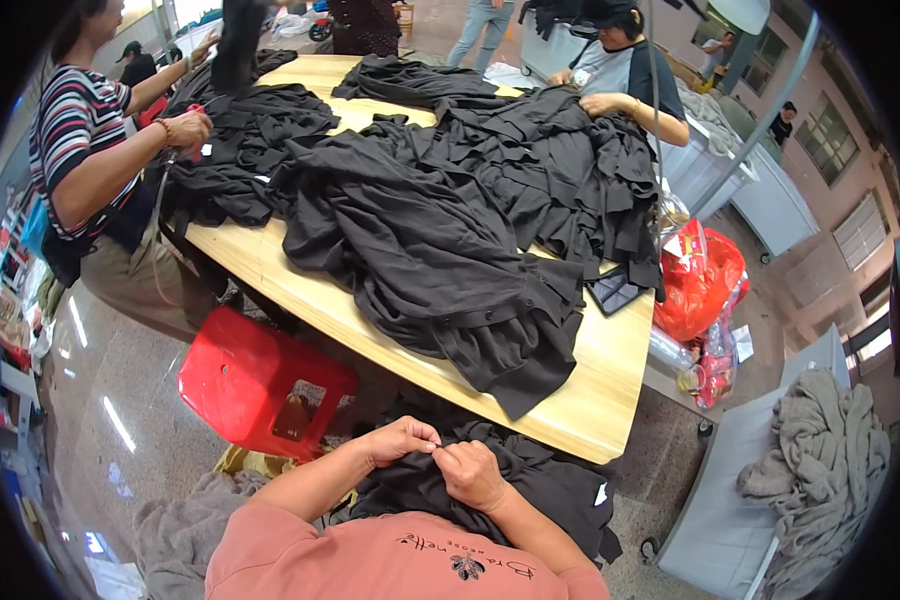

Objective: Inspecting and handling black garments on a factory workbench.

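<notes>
A black knit garment (530,470) is bunched over my lap, with a small white tag at its right side. Above it, my left hand (402,441) is closed in a pinch. My right hand (470,475) is closed too, its thumb and finger meeting the left fingertips. A bit of the black cloth appears caught between them, though the fingers hide most of it. On the wooden table (600,400) in front lies a large black cardigan (420,260) with buttons along its edge, its lower part near the table's front edge.
More black garments (560,150) cover the table's far side, where two people handle cloth. A phone (615,290) lies at the right edge. A red stool (270,380) stands left, a red plastic bag (700,280) right, and a cart with grey knits (820,460) beyond.
</notes>
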Action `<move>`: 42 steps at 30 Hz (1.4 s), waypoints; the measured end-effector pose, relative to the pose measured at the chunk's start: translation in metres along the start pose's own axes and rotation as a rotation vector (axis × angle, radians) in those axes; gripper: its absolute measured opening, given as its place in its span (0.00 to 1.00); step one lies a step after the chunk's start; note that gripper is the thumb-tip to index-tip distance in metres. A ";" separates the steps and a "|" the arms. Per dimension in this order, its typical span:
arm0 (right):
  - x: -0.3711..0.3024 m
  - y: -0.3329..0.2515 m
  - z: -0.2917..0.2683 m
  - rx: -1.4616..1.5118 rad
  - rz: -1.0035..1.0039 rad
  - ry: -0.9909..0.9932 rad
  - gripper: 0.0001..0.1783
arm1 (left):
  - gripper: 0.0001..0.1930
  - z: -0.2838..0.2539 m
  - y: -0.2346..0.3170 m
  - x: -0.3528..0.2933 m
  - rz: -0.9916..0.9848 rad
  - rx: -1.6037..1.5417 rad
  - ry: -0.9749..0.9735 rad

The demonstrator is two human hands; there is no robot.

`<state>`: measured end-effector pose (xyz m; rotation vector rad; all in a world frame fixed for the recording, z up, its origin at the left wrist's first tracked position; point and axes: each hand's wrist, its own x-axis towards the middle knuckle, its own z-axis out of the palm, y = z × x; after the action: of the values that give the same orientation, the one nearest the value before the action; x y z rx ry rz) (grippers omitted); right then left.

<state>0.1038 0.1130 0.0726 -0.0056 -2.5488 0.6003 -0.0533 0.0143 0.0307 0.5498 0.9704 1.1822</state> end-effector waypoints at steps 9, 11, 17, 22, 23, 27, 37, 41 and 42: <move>-0.004 0.003 -0.001 0.261 0.129 0.008 0.06 | 0.07 0.004 0.000 -0.007 -0.010 0.124 -0.043; -0.004 0.003 -0.003 0.213 0.099 -0.009 0.06 | 0.06 0.004 0.000 -0.006 -0.002 0.127 -0.049; -0.001 0.002 -0.004 0.225 0.143 -0.045 0.06 | 0.05 0.008 -0.005 -0.007 0.032 0.155 -0.021; -0.001 0.003 -0.002 0.340 0.401 -0.200 0.02 | 0.04 0.012 -0.008 -0.008 0.037 0.336 0.162; -0.002 0.004 -0.002 0.357 0.419 -0.211 0.02 | 0.04 0.013 -0.008 -0.009 0.043 0.348 0.160; -0.005 0.004 0.001 0.363 0.495 -0.168 0.05 | 0.03 0.015 -0.007 -0.009 0.126 0.359 0.224; -0.018 0.007 0.017 0.221 0.395 -0.055 0.08 | 0.05 0.015 -0.011 -0.001 0.090 0.273 0.273; -0.017 0.008 0.019 0.219 0.452 -0.131 0.08 | 0.05 0.015 -0.018 0.000 0.101 0.222 0.319; -0.016 0.010 0.019 0.222 0.483 -0.159 0.08 | 0.05 0.015 -0.019 0.000 0.085 0.182 0.342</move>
<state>0.1076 0.1117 0.0458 -0.5270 -2.6257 1.1027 -0.0309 0.0096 0.0227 0.5465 1.3674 1.2977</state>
